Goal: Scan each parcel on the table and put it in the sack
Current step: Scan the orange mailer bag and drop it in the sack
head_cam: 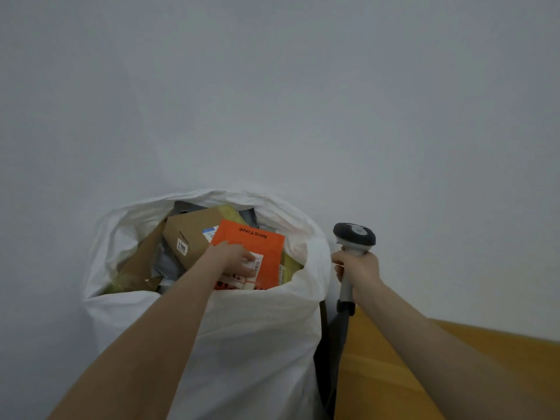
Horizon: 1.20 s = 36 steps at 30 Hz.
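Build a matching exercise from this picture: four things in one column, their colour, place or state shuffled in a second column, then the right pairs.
Column one
1. orange parcel
2. cardboard box
3. scanner
4. sack

Column two
A. gripped by the right hand
B. white, open at the top, holding parcels
C. on top of the pile, touched by the left hand
D. brown, with a sticker reading 7105

Pairs: 1-C, 2-D, 3-A, 4-B
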Each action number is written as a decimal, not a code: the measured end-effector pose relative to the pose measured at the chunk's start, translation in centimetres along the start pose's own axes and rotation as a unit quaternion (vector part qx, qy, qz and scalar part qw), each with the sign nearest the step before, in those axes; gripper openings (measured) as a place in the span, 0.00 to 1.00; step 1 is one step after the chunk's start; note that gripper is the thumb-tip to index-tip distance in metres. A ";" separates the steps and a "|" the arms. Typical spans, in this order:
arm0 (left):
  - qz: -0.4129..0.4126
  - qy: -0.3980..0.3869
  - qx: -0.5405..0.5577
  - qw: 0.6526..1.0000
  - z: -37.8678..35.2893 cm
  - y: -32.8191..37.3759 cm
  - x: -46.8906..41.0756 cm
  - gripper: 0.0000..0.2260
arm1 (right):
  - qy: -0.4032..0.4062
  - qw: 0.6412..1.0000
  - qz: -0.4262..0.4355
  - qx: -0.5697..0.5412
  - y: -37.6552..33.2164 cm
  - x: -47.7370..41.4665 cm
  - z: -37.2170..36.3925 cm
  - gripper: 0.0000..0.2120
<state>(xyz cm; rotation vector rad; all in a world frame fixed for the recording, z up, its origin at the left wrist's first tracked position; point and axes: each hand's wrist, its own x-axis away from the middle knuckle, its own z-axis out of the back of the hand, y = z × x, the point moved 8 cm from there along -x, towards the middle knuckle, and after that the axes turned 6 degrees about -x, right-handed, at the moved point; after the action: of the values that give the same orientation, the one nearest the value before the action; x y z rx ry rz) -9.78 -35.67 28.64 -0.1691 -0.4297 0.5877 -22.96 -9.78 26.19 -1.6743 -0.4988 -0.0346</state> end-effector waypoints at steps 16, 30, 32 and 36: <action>-0.205 0.345 0.103 0.910 12.1 24.6 8.8 0.16 | 0.134 0.966 -0.086 -0.205 4.5 6.2 15.1 0.08; -0.330 0.220 0.025 0.918 6.4 58.5 14.2 0.19 | 0.303 0.918 -0.069 -0.246 6.2 9.3 48.9 0.10; -0.341 0.206 0.017 0.917 6.1 63.9 15.5 0.19 | 0.311 0.913 -0.075 -0.252 6.5 9.4 53.9 0.10; -0.365 0.175 0.009 0.914 4.9 73.9 17.9 0.20 | 0.344 0.898 -0.083 -0.261 7.0 9.5 63.2 0.08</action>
<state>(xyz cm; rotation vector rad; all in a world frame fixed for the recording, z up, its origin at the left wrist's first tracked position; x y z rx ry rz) -35.52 35.33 18.95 -0.0828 -0.1127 -0.1797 -28.36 52.53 11.49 -1.9803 -0.0803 -0.9279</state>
